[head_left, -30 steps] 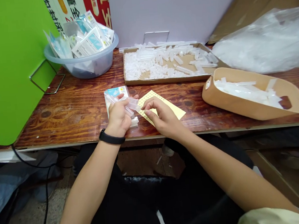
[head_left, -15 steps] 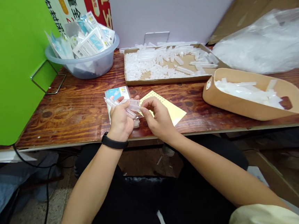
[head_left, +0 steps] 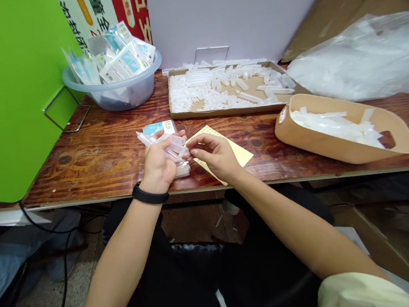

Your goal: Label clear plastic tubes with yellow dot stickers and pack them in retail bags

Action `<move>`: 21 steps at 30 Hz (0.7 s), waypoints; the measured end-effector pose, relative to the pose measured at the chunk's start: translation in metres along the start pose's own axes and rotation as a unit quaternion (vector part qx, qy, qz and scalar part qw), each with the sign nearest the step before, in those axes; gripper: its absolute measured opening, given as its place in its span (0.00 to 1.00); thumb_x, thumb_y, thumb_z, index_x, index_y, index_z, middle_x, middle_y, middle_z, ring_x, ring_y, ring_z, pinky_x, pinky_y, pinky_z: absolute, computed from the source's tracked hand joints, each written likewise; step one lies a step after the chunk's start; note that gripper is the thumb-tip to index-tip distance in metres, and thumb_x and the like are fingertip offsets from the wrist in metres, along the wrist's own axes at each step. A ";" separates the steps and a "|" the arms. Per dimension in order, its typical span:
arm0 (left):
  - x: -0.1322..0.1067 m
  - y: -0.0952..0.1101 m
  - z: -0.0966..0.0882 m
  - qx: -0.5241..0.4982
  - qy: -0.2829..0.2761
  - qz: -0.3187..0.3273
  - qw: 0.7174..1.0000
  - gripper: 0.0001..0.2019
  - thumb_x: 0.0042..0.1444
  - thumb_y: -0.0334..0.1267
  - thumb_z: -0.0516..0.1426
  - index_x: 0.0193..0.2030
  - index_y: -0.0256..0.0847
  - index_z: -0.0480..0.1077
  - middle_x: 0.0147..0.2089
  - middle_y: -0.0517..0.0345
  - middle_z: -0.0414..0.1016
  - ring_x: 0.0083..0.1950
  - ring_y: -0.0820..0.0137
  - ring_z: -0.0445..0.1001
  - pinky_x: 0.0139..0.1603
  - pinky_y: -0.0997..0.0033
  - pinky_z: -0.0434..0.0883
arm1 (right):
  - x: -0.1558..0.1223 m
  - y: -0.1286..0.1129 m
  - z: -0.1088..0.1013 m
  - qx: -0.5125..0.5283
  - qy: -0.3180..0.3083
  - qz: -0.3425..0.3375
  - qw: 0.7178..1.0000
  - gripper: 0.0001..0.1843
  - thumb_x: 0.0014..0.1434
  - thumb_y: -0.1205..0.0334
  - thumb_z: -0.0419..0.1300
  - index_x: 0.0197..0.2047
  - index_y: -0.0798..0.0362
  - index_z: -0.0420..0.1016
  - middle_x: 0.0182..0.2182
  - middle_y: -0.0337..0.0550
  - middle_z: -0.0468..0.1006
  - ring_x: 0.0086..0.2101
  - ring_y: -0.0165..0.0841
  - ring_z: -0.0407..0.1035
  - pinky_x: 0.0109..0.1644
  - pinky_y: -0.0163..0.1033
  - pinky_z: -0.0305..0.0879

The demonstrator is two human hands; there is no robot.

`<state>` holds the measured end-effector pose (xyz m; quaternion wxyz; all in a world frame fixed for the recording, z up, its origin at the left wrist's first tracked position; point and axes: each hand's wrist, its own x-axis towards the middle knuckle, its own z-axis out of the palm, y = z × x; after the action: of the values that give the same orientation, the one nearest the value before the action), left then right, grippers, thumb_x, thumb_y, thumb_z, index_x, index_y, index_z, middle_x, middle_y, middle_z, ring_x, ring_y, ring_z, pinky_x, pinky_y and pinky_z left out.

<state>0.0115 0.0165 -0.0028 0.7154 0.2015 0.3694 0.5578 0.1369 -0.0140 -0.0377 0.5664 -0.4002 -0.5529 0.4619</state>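
Observation:
My left hand [head_left: 160,164], with a black band at the wrist, is closed around several clear plastic tubes [head_left: 177,147]. They lie across the palm, some ends pointing toward my right hand. My right hand [head_left: 216,156] has its thumb and fingertips pinched together at the near ends of these tubes; what sits between the fingertips is too small to make out. Beneath my left hand lies a stack of blue-and-white printed packets [head_left: 166,126], partly hidden. A yellow sheet with rows of small round marks [head_left: 242,154] lies under my right hand.
Behind my hands, a shallow cardboard tray [head_left: 222,112] holds loose tubes and small white pieces. A blue basin [head_left: 127,93] of packets stands back left, a tan basket [head_left: 318,148] of clear pieces at right. A plastic bag [head_left: 364,63] lies behind it; a green panel [head_left: 16,93] borders the left.
My right fingertips have moved slightly left, closer in against the tube ends. The tubes in my left hand have shifted and fanned a little. The camera view has moved slightly.

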 end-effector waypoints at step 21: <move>0.008 0.011 -0.007 -0.003 -0.016 0.042 0.999 0.12 0.37 0.19 0.52 0.26 0.40 0.61 0.27 0.62 0.69 0.28 0.73 0.71 0.39 0.70 0.72 | -0.013 0.015 -0.056 -0.408 -0.046 -0.025 0.911 0.03 0.51 0.68 0.61 0.27 0.54 0.76 0.31 0.43 0.72 0.35 0.34 0.69 0.41 0.42 0.65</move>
<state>0.0000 0.0265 -0.0013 0.6978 0.2239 0.3472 0.5852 0.1920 -0.0192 -0.0596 0.3392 -0.5611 -0.7282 0.1995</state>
